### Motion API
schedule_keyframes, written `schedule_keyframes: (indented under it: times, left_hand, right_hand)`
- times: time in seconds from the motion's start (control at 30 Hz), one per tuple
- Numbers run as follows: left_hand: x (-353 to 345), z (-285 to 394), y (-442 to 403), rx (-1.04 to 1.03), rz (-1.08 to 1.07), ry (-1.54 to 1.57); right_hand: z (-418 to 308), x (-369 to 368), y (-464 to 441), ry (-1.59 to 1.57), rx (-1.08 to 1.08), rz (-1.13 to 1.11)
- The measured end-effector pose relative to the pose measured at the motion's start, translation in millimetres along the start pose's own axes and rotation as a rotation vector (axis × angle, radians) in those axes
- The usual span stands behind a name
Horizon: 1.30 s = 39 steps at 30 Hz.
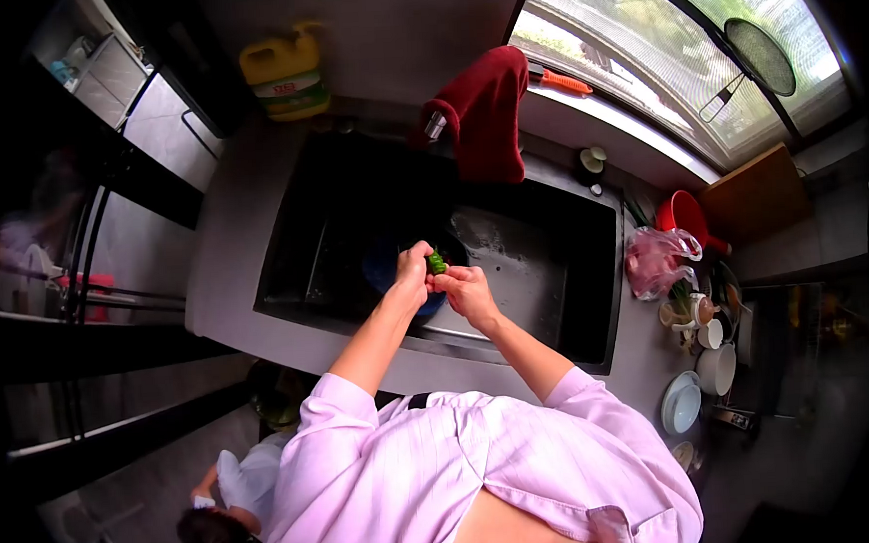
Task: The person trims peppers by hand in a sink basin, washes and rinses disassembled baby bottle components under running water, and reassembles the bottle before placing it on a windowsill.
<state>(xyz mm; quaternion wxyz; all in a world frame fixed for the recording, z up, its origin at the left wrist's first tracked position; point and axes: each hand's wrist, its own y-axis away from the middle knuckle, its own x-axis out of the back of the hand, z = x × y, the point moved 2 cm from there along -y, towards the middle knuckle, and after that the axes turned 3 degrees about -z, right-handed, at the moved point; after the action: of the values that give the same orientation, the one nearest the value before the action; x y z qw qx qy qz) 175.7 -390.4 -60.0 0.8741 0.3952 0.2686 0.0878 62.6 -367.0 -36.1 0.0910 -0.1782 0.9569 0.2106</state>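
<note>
Over a dark sink point(584, 308), my two hands meet at a small green vegetable point(437, 262), perhaps a pepper. My left hand point(414, 271) has its fingers closed round the vegetable's left side. From the right, my right hand point(465, 290) pinches its lower end. Beneath my hands is a blue bowl point(380, 264), largely hidden by them and by shadow. A dark red cloth point(490, 111) hangs over the faucet behind the sink.
A yellow jug point(287, 80) stands at the back left. Along the right counter are a red strainer point(682, 214), a plastic bag point(660, 260), a white bowl point(717, 370) and plates point(680, 403). Another person point(244, 488) is at lower left.
</note>
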Motion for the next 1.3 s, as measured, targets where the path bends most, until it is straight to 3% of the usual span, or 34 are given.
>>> schedule_keyframes:
  times: [0.43,0.63,1.13,1.2,1.23,1.27,1.3]
  left_hand:
    - [-14.7,1.2,-31.5,0.007,0.000,-0.281]
    - [-7.0,4.6,-32.7,0.230,-0.077,-0.201]
    - [8.3,-9.8,-39.6,0.472,-0.169,-0.306]
    - [11.1,-13.0,-45.9,0.341,-0.096,-0.195]
    - [9.5,-17.4,-47.4,0.342,-0.096,-0.198]
    - [6.9,-20.4,-49.7,0.177,-0.018,-0.116]
    - [7.9,-22.2,-51.6,0.013,0.060,-0.038]
  right_hand:
    - [9.7,27.0,-14.9,0.181,-0.055,-0.036]
    - [5.9,36.9,-24.0,0.600,0.114,-0.131]
    - [22.0,42.9,-29.3,0.793,0.347,-0.318]
    - [19.8,43.7,-32.5,0.821,0.364,-0.302]
    - [19.0,45.5,-35.1,0.694,0.175,-0.243]
    - [19.4,47.8,-37.4,0.563,-0.012,-0.186]
    - [18.1,47.8,-39.7,0.559,-0.012,-0.185]
